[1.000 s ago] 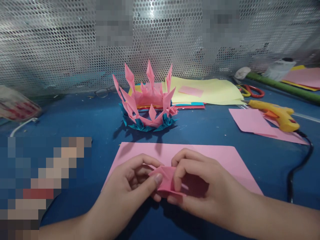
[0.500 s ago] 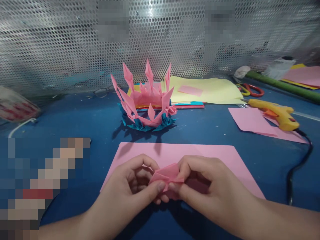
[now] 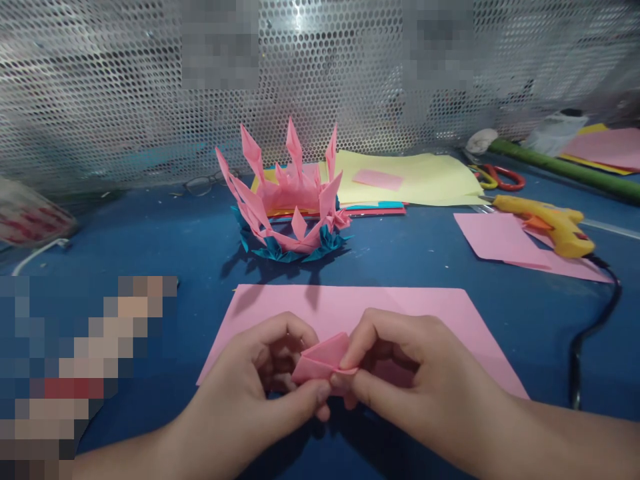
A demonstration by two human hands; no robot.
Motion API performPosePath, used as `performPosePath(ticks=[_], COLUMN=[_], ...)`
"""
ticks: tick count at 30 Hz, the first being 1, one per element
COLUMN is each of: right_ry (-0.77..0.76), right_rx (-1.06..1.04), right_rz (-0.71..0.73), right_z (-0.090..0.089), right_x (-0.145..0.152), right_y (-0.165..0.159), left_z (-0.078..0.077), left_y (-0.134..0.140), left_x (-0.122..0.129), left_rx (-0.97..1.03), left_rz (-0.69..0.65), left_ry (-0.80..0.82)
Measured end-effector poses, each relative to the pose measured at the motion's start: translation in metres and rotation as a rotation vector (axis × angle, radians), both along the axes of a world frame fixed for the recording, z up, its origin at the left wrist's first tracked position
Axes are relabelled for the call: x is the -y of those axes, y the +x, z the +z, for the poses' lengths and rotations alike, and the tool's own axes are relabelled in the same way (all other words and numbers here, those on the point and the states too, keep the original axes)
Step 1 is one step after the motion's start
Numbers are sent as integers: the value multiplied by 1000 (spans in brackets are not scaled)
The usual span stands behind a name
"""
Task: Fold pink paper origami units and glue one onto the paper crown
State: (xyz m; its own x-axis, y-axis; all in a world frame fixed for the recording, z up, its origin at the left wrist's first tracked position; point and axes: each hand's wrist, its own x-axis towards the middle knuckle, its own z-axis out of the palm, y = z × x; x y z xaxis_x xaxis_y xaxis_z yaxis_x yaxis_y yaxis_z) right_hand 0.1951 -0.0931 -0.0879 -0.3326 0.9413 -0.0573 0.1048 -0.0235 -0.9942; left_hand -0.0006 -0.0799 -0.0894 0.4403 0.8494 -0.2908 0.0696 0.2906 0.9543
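A small folded piece of pink paper [image 3: 320,363] is held up between both hands, over the near part of a large pink sheet [image 3: 390,300]. My left hand [image 3: 265,373] pinches its left side, thumb in front and fingers behind. On the right end, my right hand [image 3: 405,367] grips the paper's edge between thumb and forefinger. The parts of the paper under the fingertips are hidden. Beyond the sheet stands a pink paper crown [image 3: 295,240] with tall folded points and blue folded pieces around its base.
At the right, a yellow glue gun [image 3: 545,223] lies on pink paper pieces [image 3: 487,237], its black cord [image 3: 577,353] running toward me. Behind are a pale yellow sheet [image 3: 430,177], scissors [image 3: 503,178], glasses [image 3: 200,185] and a green stick [image 3: 565,167]. A perforated metal screen [image 3: 320,87] closes off the back.
My right forefinger has moved down and left onto the folded paper, pressing its right flap nearer the thumb. The fold now looks narrower and more pointed. The crown has not moved.
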Motion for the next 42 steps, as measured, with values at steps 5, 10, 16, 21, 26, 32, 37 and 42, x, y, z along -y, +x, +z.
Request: performPosePath(ticks=[5,10,16,21,26,32,37,42], right_ry=[-111,-10,469,689,739,656,667,744], right_rx=[-188,-223,-27,117,187,199,213,235], right_rz=[10,-19,49,42,-17,-55,-100,-112], right_z=[2,0,-7,-7,-8,0,3,1], right_x=[-3,-6,-9,-10,-8,-3,1,0], right_y=[0,5,13,13,14,12,9,9], left_z=[6,6,3,4,4,6,7,4], left_y=[3,1,0,1,0,1,3,3], left_x=[-3,-4,-6,-6,-4,-2,-3,-2], left_rx=[26,48,71,130,118,32,4,-38], left_rz=[19,47,56,55,61,71,94,73], left_ry=[-10,19,18,-17,-19,65,135,191])
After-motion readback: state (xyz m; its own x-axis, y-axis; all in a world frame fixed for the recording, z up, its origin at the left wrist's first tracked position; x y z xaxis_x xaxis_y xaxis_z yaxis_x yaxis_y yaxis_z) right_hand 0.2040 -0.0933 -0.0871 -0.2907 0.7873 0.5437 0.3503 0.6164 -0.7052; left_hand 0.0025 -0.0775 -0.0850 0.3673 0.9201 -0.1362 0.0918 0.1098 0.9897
